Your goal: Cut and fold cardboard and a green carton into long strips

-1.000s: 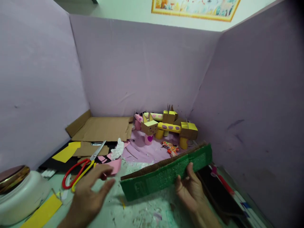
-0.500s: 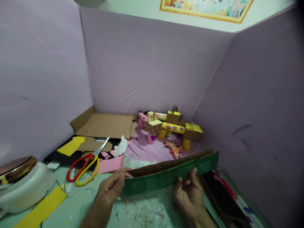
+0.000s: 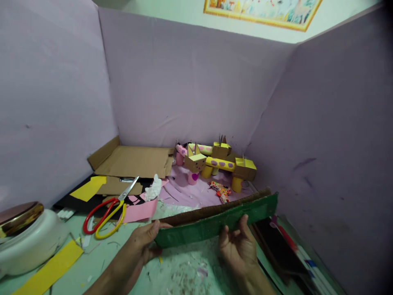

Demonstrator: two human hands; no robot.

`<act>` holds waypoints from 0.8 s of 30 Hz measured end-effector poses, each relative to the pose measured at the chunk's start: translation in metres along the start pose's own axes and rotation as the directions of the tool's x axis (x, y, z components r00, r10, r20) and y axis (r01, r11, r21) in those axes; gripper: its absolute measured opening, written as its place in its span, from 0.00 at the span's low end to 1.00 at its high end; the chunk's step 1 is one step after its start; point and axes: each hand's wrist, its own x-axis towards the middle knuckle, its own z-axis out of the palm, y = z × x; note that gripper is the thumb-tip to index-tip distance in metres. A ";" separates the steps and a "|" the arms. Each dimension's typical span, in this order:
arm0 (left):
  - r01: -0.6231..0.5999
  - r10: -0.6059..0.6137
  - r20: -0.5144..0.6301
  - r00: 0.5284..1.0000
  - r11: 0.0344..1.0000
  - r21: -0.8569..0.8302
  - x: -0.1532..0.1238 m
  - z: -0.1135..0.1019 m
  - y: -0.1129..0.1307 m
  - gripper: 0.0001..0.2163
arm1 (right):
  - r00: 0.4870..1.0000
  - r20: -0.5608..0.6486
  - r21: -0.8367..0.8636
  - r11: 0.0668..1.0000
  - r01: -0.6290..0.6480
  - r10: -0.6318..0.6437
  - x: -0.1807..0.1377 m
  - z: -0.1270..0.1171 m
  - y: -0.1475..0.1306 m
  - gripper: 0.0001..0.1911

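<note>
A long strip of cardboard painted green (image 3: 215, 221) is held above the table, tilted up to the right, brown side facing away. My left hand (image 3: 141, 246) grips its left end, thumb on top. My right hand (image 3: 238, 250) holds it near the middle, thumb up against the green face and fingers curled behind. Beyond the strip stand small cardboard animals (image 3: 215, 164) in yellow and pink on a lilac sheet (image 3: 190, 194).
Red-and-yellow scissors (image 3: 109, 209) lie left of my left hand, beside pink paper (image 3: 141, 211) and a yellow strip (image 3: 49, 272). A white jar with a gold lid (image 3: 27, 237) stands far left. Flat brown cardboard (image 3: 135, 162) lies at the back. Lilac walls enclose three sides.
My left hand, open and apart from the strip a second ago, has closed on its left end. The strip has tipped flatter, and the view has shifted slightly.
</note>
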 end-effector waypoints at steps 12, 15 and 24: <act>-0.156 0.152 -0.148 0.977 0.988 -0.019 0.007 -0.001 -0.012 0.18 | 1.000 -0.011 0.025 1.000 -0.018 0.019 -0.002 -0.002 0.004 0.14; -0.172 0.162 -0.165 0.973 0.984 -0.047 0.008 0.001 -0.012 0.16 | 0.999 -0.025 0.038 0.999 -0.031 0.032 -0.003 -0.001 0.007 0.14; -0.194 0.167 -0.246 0.955 0.977 -0.092 0.007 -0.010 0.008 0.15 | 0.982 -0.049 -0.414 0.891 -0.186 0.182 -0.019 0.008 0.014 0.12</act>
